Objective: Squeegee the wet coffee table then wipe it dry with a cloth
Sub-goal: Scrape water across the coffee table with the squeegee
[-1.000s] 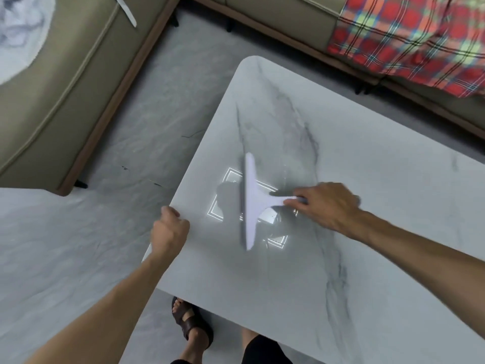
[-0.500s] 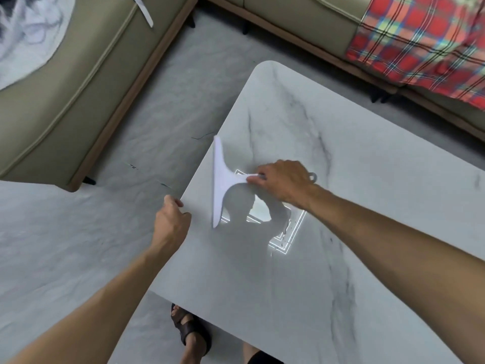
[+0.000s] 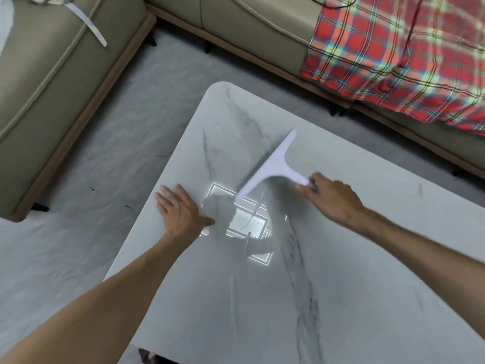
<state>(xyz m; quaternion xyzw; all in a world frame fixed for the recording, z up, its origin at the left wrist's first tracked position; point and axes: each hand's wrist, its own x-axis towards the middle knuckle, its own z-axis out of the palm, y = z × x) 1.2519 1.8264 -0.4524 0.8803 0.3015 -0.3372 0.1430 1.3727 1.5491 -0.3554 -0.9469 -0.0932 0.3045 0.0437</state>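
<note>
One stroke finished: right hand (image 3: 333, 200), clamped on squeegee (image 3: 273, 166), back mid-frame for another pass; left hand (image 3: 181, 211) now flat on coffee table (image 3: 367, 285).

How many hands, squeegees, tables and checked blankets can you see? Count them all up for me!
Hands: 2, the left hand and the right hand
Squeegees: 1, the white squeegee
Tables: 1, the marble table
Checked blankets: 1, the red checked blanket
Total: 5
</note>
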